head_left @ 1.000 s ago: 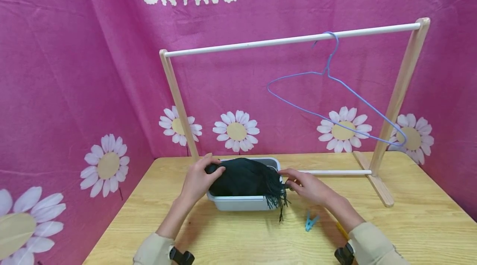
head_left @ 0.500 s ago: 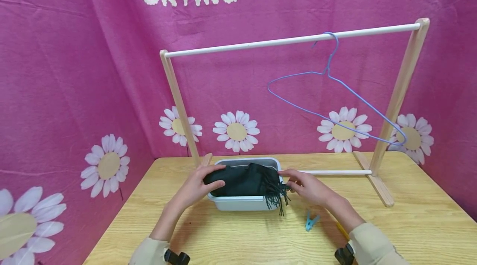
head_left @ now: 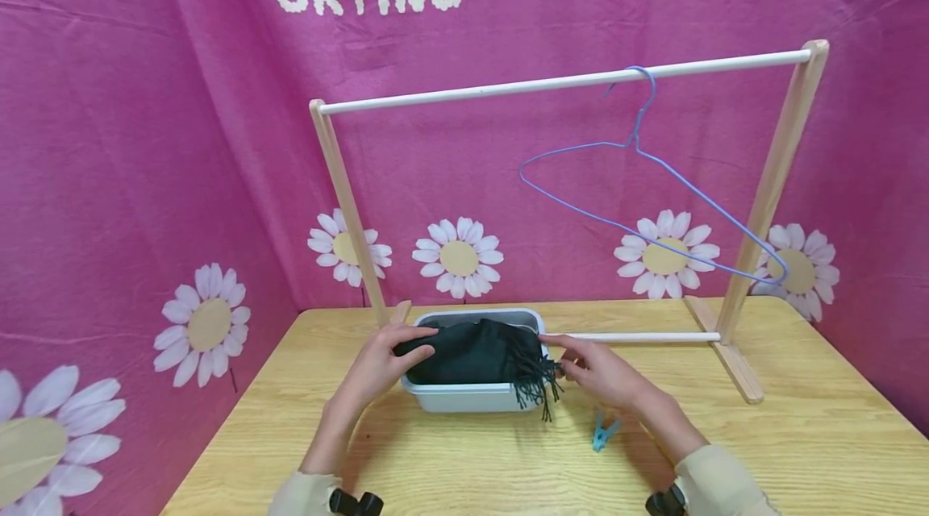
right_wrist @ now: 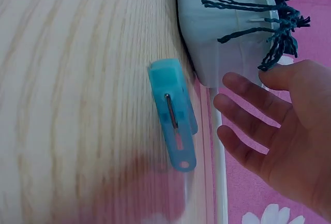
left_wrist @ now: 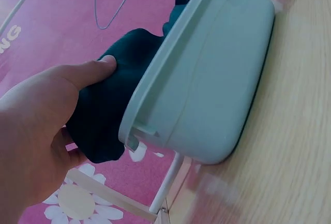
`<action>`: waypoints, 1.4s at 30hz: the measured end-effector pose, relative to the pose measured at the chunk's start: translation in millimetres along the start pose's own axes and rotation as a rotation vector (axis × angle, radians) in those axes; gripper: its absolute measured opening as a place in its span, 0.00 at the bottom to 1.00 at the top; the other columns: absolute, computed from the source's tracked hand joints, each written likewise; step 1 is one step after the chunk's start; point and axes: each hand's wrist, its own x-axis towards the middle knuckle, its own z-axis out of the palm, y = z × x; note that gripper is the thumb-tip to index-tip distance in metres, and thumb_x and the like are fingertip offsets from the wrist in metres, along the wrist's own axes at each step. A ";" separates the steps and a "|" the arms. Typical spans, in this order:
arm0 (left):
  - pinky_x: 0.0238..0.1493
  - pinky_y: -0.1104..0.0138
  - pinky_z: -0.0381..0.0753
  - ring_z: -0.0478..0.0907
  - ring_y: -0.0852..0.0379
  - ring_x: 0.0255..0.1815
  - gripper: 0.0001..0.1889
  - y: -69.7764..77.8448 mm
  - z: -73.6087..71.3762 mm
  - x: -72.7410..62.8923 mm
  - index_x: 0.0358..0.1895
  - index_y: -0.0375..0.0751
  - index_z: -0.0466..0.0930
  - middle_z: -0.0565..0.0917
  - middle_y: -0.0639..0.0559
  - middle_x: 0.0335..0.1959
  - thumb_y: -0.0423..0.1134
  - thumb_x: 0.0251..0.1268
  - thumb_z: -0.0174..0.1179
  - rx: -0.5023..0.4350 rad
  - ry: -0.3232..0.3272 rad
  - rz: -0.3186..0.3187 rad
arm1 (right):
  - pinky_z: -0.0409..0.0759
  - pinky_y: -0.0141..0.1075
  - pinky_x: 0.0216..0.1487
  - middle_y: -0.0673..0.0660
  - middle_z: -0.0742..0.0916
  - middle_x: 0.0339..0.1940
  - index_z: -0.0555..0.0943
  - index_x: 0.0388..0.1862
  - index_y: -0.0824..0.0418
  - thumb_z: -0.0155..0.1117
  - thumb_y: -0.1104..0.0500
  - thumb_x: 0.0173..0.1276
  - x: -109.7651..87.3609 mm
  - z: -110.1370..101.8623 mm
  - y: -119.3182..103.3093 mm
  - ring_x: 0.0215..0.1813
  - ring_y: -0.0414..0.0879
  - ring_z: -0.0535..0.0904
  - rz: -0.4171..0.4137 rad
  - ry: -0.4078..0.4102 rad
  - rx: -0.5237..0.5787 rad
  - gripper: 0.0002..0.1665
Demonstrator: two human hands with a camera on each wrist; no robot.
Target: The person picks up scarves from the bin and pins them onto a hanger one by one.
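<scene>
A dark green, nearly black fringed scarf (head_left: 468,351) lies bunched in a pale grey plastic tub (head_left: 464,401). At the tub's left end my left hand (head_left: 381,359) grips the scarf, thumb on top and fingers underneath; in the left wrist view the held cloth (left_wrist: 106,110) juts past the rim. My right hand (head_left: 598,371) is at the tub's right end, index fingertip and thumb at the fringe (head_left: 535,375) that hangs over the rim. In the right wrist view its thumb meets the strands (right_wrist: 287,32), while the other visible fingers are loosely spread.
A light blue clothespin (head_left: 602,433) lies on the wooden table (head_left: 464,459), below my right hand. Behind the tub stands a wooden rack with a white rail (head_left: 464,93), and a blue wire hanger (head_left: 671,165) hangs from it. A pink patterned cloth (head_left: 435,161) forms the backdrop.
My left hand has come down slightly with the scarf's left end, and the scarf has sunk lower and flatter in the tub. The right hand has stayed at the fringe.
</scene>
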 end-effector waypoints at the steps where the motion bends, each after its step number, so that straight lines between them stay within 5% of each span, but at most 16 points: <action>1: 0.70 0.35 0.62 0.57 0.46 0.79 0.19 0.0 0.5 0.0 0.58 0.61 0.83 0.70 0.48 0.73 0.48 0.63 0.67 -0.001 0.007 0.003 | 0.73 0.29 0.29 0.57 0.84 0.32 0.70 0.72 0.58 0.54 0.67 0.74 -0.6 0.2 -0.6 0.29 0.35 0.74 0.000 0.003 -0.015 0.28; 11: 0.64 0.42 0.74 0.68 0.47 0.71 0.26 -5.3 4.1 0.4 0.65 0.61 0.78 0.79 0.52 0.65 0.51 0.63 0.67 0.008 0.022 0.079 | 0.83 0.43 0.45 0.60 0.85 0.54 0.72 0.70 0.60 0.60 0.63 0.72 -14.8 -11.8 -20.8 0.45 0.45 0.83 -0.011 0.129 -0.187 0.28; 16: 0.64 0.42 0.74 0.61 0.48 0.75 0.30 -11.3 2.4 -2.8 0.67 0.65 0.75 0.78 0.52 0.64 0.50 0.59 0.70 0.016 -0.017 0.107 | 0.82 0.35 0.41 0.56 0.86 0.51 0.74 0.68 0.58 0.62 0.60 0.73 -20.5 -33.0 -36.2 0.45 0.44 0.84 -0.015 0.215 -0.215 0.26; 21: 0.61 0.45 0.77 0.60 0.44 0.75 0.28 -12.6 4.1 -2.9 0.64 0.61 0.78 0.81 0.53 0.53 0.47 0.58 0.72 0.057 -0.023 0.195 | 0.83 0.34 0.41 0.55 0.87 0.47 0.74 0.68 0.58 0.62 0.61 0.73 -29.9 -58.1 -51.0 0.46 0.48 0.85 -0.032 0.287 -0.229 0.25; 25: 0.60 0.46 0.78 0.61 0.44 0.74 0.27 -12.6 7.1 0.3 0.64 0.59 0.79 0.80 0.50 0.55 0.45 0.59 0.71 0.108 0.013 0.231 | 0.82 0.33 0.40 0.53 0.88 0.45 0.74 0.68 0.56 0.63 0.62 0.72 -38.4 -74.1 -60.0 0.43 0.43 0.84 -0.085 0.372 -0.259 0.26; 32: 0.68 0.34 0.63 0.58 0.41 0.77 0.27 -10.0 9.2 5.1 0.62 0.54 0.80 0.81 0.46 0.54 0.43 0.57 0.73 0.188 0.104 0.315 | 0.77 0.23 0.40 0.50 0.88 0.43 0.76 0.66 0.54 0.67 0.69 0.65 -48.0 -95.9 -68.6 0.43 0.30 0.80 -0.210 0.534 -0.362 0.30; 42: 0.72 0.35 0.58 0.63 0.44 0.74 0.27 -8.9 6.8 1.9 0.65 0.58 0.78 0.80 0.49 0.60 0.47 0.60 0.70 0.158 0.053 0.178 | 0.74 0.19 0.41 0.50 0.86 0.45 0.78 0.64 0.56 0.69 0.72 0.61 -55.9 -103.7 -73.7 0.42 0.22 0.74 -0.254 0.641 -0.392 0.32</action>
